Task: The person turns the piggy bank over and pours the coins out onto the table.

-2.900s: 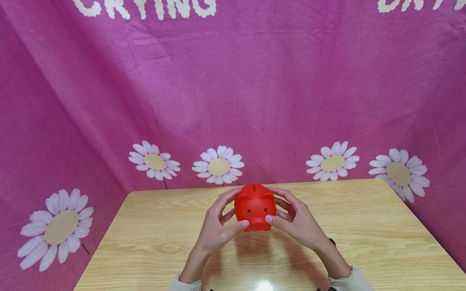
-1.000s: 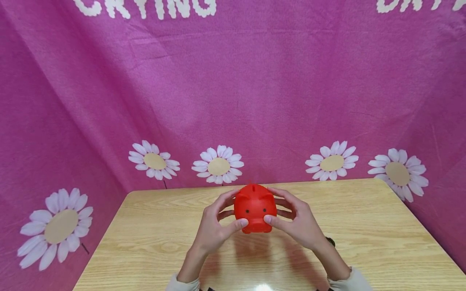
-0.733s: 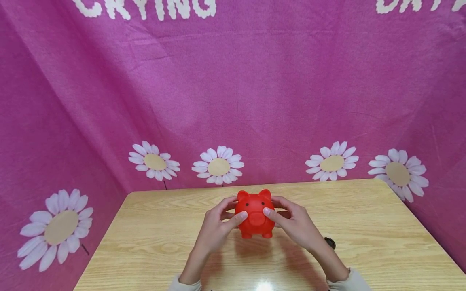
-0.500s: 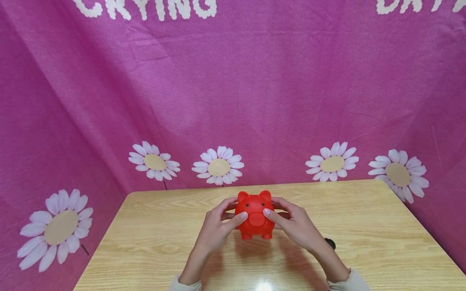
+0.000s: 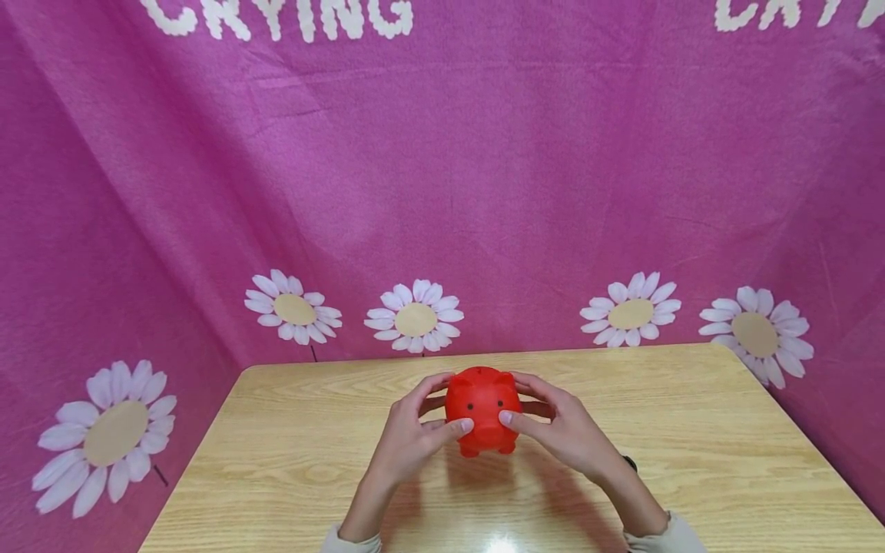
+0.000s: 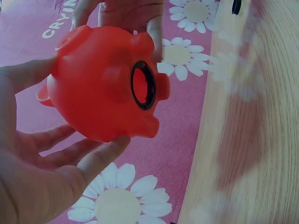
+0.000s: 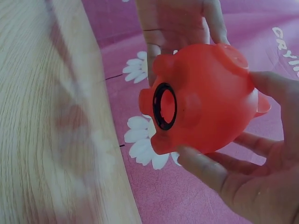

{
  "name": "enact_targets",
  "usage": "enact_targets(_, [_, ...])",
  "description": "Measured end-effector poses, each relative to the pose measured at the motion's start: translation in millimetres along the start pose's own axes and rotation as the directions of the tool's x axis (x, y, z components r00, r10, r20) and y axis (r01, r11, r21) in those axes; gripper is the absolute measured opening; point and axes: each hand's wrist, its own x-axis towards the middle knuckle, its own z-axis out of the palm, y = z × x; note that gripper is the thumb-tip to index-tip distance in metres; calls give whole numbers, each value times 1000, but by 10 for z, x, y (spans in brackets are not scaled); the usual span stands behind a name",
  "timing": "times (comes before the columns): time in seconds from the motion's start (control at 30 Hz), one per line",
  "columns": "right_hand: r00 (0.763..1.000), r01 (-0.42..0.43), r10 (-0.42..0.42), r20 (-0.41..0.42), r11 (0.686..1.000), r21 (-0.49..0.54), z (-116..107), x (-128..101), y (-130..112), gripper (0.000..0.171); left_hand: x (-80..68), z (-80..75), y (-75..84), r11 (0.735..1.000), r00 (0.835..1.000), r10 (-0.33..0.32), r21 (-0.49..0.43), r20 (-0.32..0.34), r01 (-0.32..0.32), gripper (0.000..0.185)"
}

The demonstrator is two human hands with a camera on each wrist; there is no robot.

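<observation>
- A red piggy bank (image 5: 482, 403) is hovering clear of the wooden tabletop (image 5: 297, 461), toward 6 o'clock in the head view, between two hands.
- The left hand (image 5: 412, 436) is gripping it from its 8 o'clock side, the thumb pressing beside the snout.
- The right hand (image 5: 568, 432) is matching that grip from 4 o'clock, its thumb pressing the snout's other side.
- Only the head view is showing the two dark dot eyes; the wrist views are revealing the underside, where a black ring (image 6: 143, 85) is framing a round opening between stubby feet.
- Near 4 o'clock of the piggy bank, a small black object (image 5: 630, 464) is peeking from behind the right wrist; its full shape is hiding there.
- The piggy bank's rounded body is looking smooth and matte, probably plastic.
- Pale, streaky wood grain is running along the tabletop.
- Beyond, toward 12 o'clock, a magenta cloth (image 5: 518, 169) is hanging in soft creases, bearing white-petalled daisies (image 5: 415, 319) and bubbly white lettering (image 5: 306, 21).
</observation>
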Motion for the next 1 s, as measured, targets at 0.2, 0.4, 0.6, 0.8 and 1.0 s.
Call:
enact_targets(0.2, [991, 125, -130, 39, 984, 125, -19, -1, 24, 71, -16, 16, 7, 996, 998, 67, -56, -13, -68, 78])
enact_targets(0.4, [931, 365, -364, -31, 920, 139, -42, 8, 17, 90, -13, 21, 20, 931, 931, 364, -28, -13, -364, 85])
enact_targets(0.6, [874, 484, -478, -83, 871, 80, -41, -11, -37, 95, 13, -7, 10, 825, 825, 565, 21, -15, -565, 84])
enact_targets(0.8, [873, 486, -480, -89, 870, 79, -44, -18, -55, 95, 27, -10, 6, 808, 808, 589, 35, -7, -588, 82])
enact_targets(1.0, [874, 485, -479, -86, 871, 75, -50, -7, -52, 94, 35, -3, 1, 813, 813, 582, 29, -5, -582, 83])
